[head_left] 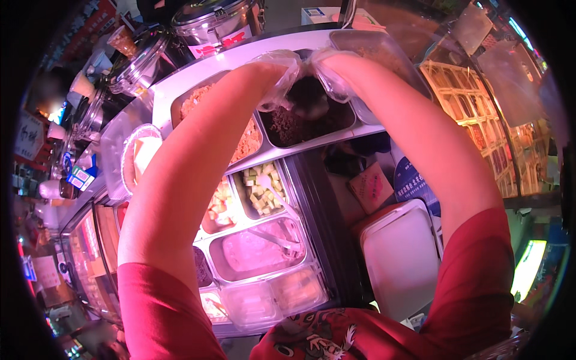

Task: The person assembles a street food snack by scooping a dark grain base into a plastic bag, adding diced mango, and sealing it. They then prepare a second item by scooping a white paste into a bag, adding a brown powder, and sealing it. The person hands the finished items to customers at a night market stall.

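Note:
Both arms reach forward over a metal tray [345, 123] of dark, crumbly, grain-like food [287, 127]. My left hand [281, 73], in a loose clear plastic glove, is over the tray's left side. Opposite it, my right hand [330, 73] wears the same kind of glove and hangs over the far right part. A dark rounded mass [307, 96] shows between the hands; whether either hand holds it I cannot make out. The wrists and crumpled plastic hide the fingers. Left of the dark food lies a tray of orange-brown grain-like food [247, 144], partly behind my left forearm.
Nearer me are tubs of diced green food [261, 201] and pinkish food [255, 249] with utensils in them. A white-lidded box [401, 252] stands at the right. Metal pots [216, 27] line the back, and a lit rack of small compartments [471, 111] is far right.

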Demonstrator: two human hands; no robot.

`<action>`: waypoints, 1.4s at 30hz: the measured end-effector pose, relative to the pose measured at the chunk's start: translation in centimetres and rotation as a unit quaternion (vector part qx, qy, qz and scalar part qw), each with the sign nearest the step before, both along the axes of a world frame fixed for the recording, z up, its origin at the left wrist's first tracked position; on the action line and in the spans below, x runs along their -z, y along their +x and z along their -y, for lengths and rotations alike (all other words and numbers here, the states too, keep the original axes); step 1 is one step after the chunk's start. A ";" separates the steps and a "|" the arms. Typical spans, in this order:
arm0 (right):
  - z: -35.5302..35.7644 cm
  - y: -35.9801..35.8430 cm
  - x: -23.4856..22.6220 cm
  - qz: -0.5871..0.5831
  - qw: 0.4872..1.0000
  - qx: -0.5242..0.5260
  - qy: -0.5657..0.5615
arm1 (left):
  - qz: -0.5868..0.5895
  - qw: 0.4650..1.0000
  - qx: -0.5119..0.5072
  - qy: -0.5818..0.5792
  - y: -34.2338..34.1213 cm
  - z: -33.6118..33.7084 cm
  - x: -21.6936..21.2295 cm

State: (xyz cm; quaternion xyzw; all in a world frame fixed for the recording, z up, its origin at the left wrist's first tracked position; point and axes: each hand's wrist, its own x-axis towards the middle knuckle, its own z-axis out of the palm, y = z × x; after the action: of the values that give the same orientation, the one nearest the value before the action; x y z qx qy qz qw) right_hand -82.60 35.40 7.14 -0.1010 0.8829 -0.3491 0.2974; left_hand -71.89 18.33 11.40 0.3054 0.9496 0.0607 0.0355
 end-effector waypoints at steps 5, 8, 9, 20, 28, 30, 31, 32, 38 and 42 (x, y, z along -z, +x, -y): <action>-2.5 4.0 -1.4 -0.035 0.982 -0.174 0.069 | 0.016 0.998 -0.027 -0.059 3.9 -0.4 -0.9; -4.1 4.7 1.4 -0.265 0.865 -0.393 0.162 | -0.039 0.978 0.048 -0.198 4.0 -0.9 2.3; -4.5 4.1 3.8 -0.041 0.981 -0.189 -0.025 | 0.009 0.969 0.029 -0.247 3.9 -2.1 2.8; 2.0 7.0 10.6 0.197 0.806 0.368 -0.420 | 0.065 0.930 -0.293 -0.214 1.5 -4.5 8.2; 0.2 6.9 2.2 0.021 0.876 0.266 -0.401 | 0.184 0.903 -0.338 -0.192 2.4 -5.2 -0.4; -1.1 7.4 0.2 -0.078 0.907 0.172 -0.376 | 0.214 0.899 -0.382 -0.023 0.8 -1.4 2.4; -1.1 7.4 -0.4 -0.097 0.920 0.142 -0.352 | 0.226 0.886 -0.401 0.061 0.2 0.1 3.4; -1.6 7.0 -0.5 -0.119 0.932 0.118 -0.322 | 0.221 0.899 -0.377 0.031 0.0 -0.7 3.0; 1.3 3.6 -1.0 -0.084 0.993 0.020 -0.084 | -0.007 0.955 -0.213 -0.204 -0.3 -1.7 3.7; 3.9 0.2 2.9 -0.145 0.983 -0.116 0.009 | 0.011 0.958 -0.273 -0.092 -3.0 0.5 9.2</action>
State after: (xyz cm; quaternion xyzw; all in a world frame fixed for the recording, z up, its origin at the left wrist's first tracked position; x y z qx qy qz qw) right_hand -82.43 31.52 4.28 -0.2500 0.9018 -0.2861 0.2057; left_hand -74.86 17.83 2.18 0.0294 0.9979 -0.0167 0.0557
